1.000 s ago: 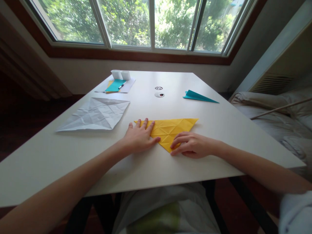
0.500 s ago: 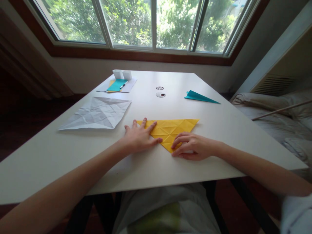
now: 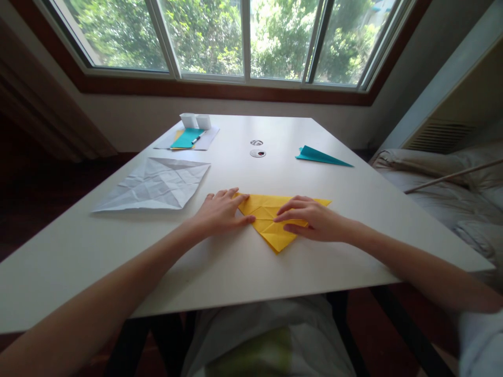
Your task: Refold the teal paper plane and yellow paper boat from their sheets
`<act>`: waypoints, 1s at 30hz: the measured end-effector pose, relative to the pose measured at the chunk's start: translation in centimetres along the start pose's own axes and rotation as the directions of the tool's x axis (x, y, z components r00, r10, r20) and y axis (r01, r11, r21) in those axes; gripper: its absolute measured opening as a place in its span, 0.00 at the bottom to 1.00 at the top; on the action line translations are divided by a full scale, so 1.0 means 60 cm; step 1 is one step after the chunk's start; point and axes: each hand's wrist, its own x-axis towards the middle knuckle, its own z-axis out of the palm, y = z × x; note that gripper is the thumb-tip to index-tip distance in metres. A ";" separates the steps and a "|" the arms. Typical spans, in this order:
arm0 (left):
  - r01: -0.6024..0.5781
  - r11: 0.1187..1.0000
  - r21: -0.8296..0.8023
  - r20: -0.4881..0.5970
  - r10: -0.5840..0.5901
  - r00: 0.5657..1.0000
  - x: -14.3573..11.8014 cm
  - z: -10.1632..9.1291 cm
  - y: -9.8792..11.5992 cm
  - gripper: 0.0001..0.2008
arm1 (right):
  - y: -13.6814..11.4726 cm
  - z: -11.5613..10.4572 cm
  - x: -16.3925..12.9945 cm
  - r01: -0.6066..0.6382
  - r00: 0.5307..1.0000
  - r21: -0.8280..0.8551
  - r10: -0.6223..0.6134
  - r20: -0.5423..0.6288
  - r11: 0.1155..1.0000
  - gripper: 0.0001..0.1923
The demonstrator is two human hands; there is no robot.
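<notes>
A yellow sheet of paper (image 3: 277, 242), folded into a triangle and crossed with creases, lies on the white table with its point toward me. My left hand (image 3: 222, 212) rests palm down at the triangle's left corner, fingertips and thumb on the paper, fingers stretched out. Over the right half, my right hand (image 3: 312, 217) lies with loosely bent fingers apart, the tips touching the creased surface near the middle. It hides part of the right edge.
To the left lies a creased white sheet (image 3: 157, 183). A folded teal paper (image 3: 322, 156) is at the right. Farther back are teal paper (image 3: 184, 139), a pen (image 3: 198, 138) and white paper boxes (image 3: 188, 121). Two round inserts (image 3: 258, 153) sit mid-table.
The yellow paper has shifted slightly right and toward me. My right hand has moved from its near point up to the middle. My left fingers are less spread.
</notes>
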 end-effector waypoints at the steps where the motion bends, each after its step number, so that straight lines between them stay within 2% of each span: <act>1: -0.007 1.000 -0.011 -0.011 0.007 1.000 0.002 0.002 0.000 0.36 | 0.007 -0.003 0.006 -0.063 0.998 -0.033 0.063 0.001 0.998 0.13; 3: -0.016 0.999 -0.033 -0.036 0.015 0.999 0.006 0.007 0.001 0.38 | 0.026 -0.006 0.023 -0.198 0.979 -0.084 0.201 0.029 0.977 0.16; 5: -0.013 0.998 -0.055 -0.060 0.010 0.998 0.010 0.012 0.001 0.41 | 0.046 -0.006 0.043 -0.332 0.938 -0.088 0.338 0.072 0.939 0.20; 7: -0.006 0.997 -0.077 -0.081 0.000 0.997 0.012 0.014 0.000 0.44 | 0.064 -0.005 0.066 -0.421 0.897 -0.059 0.425 0.123 0.905 0.24; 12: 0.007 0.992 -0.126 -0.093 -0.018 0.996 0.014 0.013 -0.009 0.48 | 0.074 -0.007 0.114 -0.587 0.731 -0.060 0.561 0.387 0.807 0.32; 14: 0.008 0.988 -0.151 -0.079 -0.020 0.997 0.016 0.012 -0.016 0.50 | 0.066 -0.010 0.123 -0.602 0.701 -0.084 0.576 0.421 0.794 0.31; 16: 0.016 0.981 -0.192 -0.075 -0.031 0.997 0.019 0.012 -0.022 0.50 | 0.059 -0.009 0.125 -0.583 0.708 -0.087 0.558 0.433 0.808 0.24; 18: 0.028 0.966 -0.258 -0.103 -0.057 0.993 0.023 0.011 -0.026 0.48 | 0.056 -0.006 0.123 -0.556 0.735 -0.031 0.508 0.450 0.831 0.16; 21: -0.007 0.901 -0.434 -0.205 -0.091 0.974 0.028 0.006 -0.023 0.35 | 0.058 0.002 0.116 -0.553 0.779 0.202 0.415 0.470 0.809 0.15; 23: -0.044 0.792 -0.610 -0.227 -0.121 0.966 0.029 -0.001 -0.017 0.26 | 0.059 0.003 0.113 -0.558 0.803 0.359 0.379 0.460 0.748 0.16; 26: -0.043 0.522 -0.852 -0.141 -0.151 0.978 0.025 -0.011 -0.004 0.20 | 0.058 -0.002 0.117 -0.552 0.826 0.466 0.379 0.417 0.691 0.16; 28: -0.023 0.378 -0.926 -0.081 -0.138 0.987 0.022 -0.014 0.004 0.18 | 0.057 -0.009 0.125 -0.538 0.843 0.504 0.423 0.332 0.676 0.16; 30: -0.006 0.312 -0.950 -0.044 -0.116 0.992 0.020 -0.014 0.012 0.16 | 0.056 -0.015 0.137 -0.509 0.852 0.562 0.476 0.219 0.652 0.16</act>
